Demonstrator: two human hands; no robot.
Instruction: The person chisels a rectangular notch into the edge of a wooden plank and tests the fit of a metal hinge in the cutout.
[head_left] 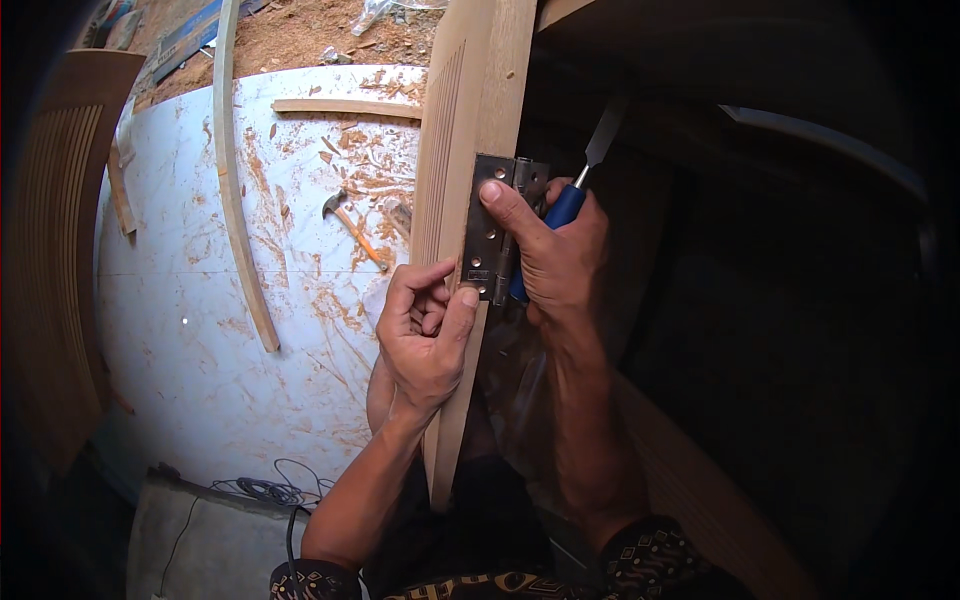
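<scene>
left hand curled in a loose fist, right hand clenched, index finger extended

Woodworking shop: wood shavings, hammer, timber strips.

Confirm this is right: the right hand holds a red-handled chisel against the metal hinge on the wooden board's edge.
Not quite. The head view shows the chisel handle is blue, not red. The right hand does hold it against the metal hinge on the wooden board edge.
</scene>
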